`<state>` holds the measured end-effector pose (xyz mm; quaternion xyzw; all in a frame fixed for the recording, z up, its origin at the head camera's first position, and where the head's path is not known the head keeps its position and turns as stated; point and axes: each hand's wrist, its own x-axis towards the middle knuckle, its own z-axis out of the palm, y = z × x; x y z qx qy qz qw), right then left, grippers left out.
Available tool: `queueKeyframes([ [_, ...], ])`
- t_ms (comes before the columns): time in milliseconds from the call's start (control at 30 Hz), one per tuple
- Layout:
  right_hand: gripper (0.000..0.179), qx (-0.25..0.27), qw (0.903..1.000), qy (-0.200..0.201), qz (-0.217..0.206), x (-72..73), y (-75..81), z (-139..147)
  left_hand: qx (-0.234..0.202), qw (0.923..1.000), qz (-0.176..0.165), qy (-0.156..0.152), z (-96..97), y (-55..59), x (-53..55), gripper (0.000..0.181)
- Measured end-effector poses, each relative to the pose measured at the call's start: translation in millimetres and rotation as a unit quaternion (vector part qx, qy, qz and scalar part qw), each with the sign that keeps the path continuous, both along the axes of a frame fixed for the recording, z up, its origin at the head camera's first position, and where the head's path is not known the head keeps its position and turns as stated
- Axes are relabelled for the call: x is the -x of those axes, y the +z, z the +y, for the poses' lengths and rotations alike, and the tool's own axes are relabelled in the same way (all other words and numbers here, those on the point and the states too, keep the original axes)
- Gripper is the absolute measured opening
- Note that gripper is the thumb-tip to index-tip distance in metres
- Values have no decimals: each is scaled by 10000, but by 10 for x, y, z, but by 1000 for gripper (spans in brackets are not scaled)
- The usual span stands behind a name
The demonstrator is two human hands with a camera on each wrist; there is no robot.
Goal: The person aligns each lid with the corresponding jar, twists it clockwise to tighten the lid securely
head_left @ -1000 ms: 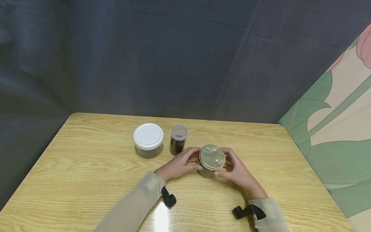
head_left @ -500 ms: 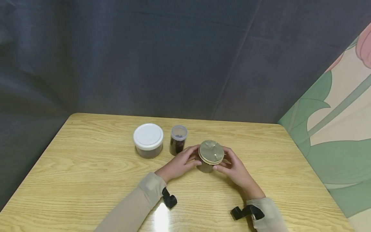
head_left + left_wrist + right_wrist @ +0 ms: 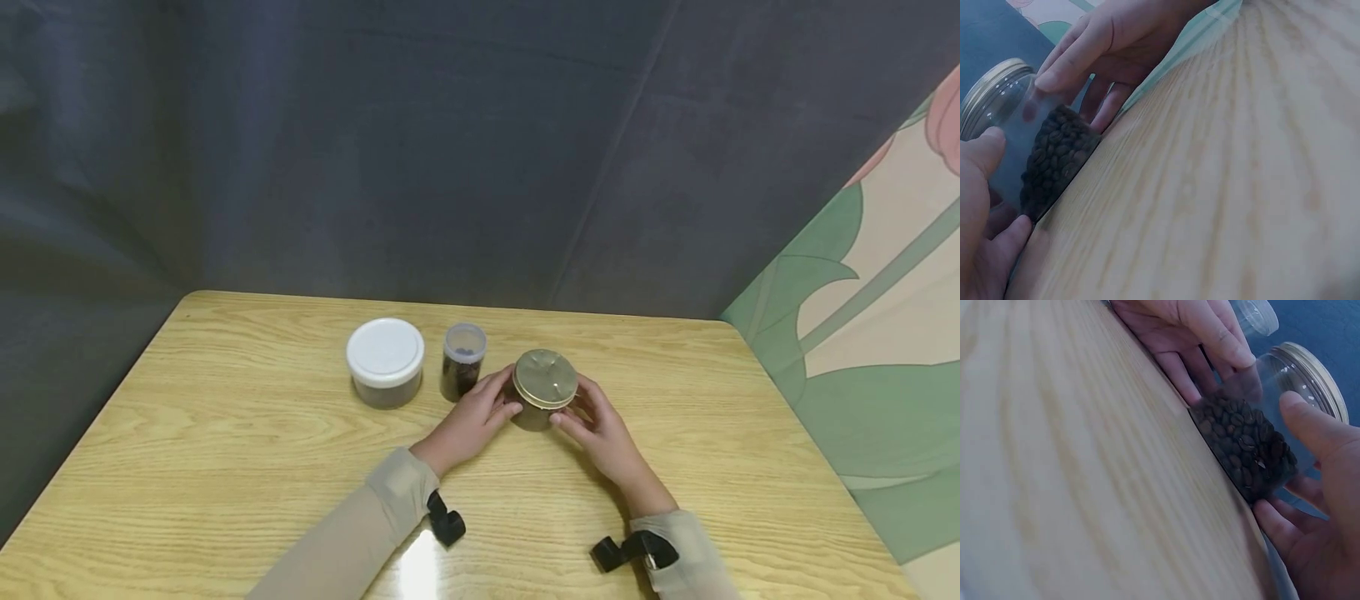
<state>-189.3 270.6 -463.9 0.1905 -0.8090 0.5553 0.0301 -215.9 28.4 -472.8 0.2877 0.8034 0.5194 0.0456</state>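
A clear jar of coffee beans (image 3: 531, 419) with a gold lid (image 3: 546, 377) stands upright on the wooden table. My left hand (image 3: 471, 422) holds it from the left, thumb toward me and fingers around the far side. From the right, my right hand (image 3: 609, 442) grips the same jar in the same way. Dark beans (image 3: 1244, 440) fill its lower part in the right wrist view, and its base is down at the tabletop. In the left wrist view the thumb of my left hand (image 3: 979, 206) lies on the glass below the lid.
Close beyond my left hand is a slim clear container (image 3: 459, 375) with dark contents and a translucent lid. Left of it stands a wider tub (image 3: 386, 358) with a white lid. A dark curtain (image 3: 450, 167) hangs behind the table (image 3: 225, 467).
Both hands have moved the jar away from me across the table, closer to the row of the other two containers. Those two have stayed in place.
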Motion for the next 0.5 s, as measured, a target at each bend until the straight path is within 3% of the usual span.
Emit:
queueKeyframes([
  [500,63,-188,9994,-209,204,28,-23,-81,257,9985,268,390,71,9,-24,66],
])
